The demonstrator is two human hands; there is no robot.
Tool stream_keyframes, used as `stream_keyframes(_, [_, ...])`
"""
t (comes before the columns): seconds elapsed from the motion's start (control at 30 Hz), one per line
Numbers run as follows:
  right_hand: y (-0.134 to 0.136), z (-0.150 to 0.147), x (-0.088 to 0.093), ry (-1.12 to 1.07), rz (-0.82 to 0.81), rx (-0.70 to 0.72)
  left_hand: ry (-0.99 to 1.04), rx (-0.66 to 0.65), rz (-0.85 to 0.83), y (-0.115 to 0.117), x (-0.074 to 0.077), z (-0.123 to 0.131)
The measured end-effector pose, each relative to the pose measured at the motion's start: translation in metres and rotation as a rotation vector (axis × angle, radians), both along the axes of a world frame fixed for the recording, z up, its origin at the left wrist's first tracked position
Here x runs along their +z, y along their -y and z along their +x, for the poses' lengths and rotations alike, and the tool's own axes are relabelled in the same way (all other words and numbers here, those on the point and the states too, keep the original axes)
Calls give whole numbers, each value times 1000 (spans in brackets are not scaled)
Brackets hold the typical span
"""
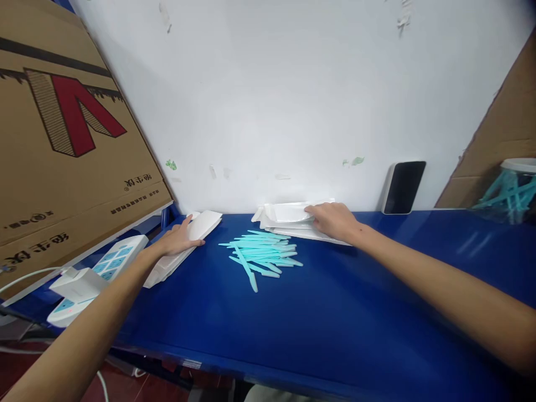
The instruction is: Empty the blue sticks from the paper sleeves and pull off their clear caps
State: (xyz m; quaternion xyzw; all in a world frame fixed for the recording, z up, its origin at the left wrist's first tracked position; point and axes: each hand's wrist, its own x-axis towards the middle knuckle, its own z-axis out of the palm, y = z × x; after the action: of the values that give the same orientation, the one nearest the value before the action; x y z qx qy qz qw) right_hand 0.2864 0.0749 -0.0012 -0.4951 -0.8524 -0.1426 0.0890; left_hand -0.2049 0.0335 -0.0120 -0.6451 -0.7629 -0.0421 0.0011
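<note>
A loose pile of slim turquoise eyebrow razors (262,252) lies on the blue table (285,324), between my two hands. On the left, my left hand (178,240) rests over a stack of white paper sleeves (205,225), its thumb and fingers apart. My right hand (335,219) is at the right part of a second stack of white sleeves (287,213) by the wall. Its fingers are bent and pinch the top sleeve, with the fingertips partly hidden. Both stacks lie flat and somewhat fanned out.
A white power strip (119,259) with a plugged-in charger (79,285) lies at the left, before a large cardboard box (84,184). A phone (404,187) leans on the white wall. At far right stands a clear tub (513,190) holding turquoise sticks.
</note>
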Motion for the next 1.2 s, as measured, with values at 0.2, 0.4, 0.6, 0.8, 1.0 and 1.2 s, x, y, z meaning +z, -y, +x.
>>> stream_keyframes(0.2, [20,20,20,-264,19,-53,51,105,12,-8,-8,-12])
stream_keyframes(0.4, [41,29,34,-364,103,145,213,130,598,-3,12,44])
stream_keyframes(0.6, [41,6,15,-331,201,341,1247,-227,245,14,36,167])
stream_keyframes(0.8, [27,-12,-5,-250,269,326,1692,-544,-234,35,29,205])
stream_keyframes(1.0, [22,-17,-17,-219,312,362,1570,-475,-195,34,18,184])
stream_keyframes(1.2, [14,-29,-14,-480,329,334,1459,-531,-129,27,10,181])
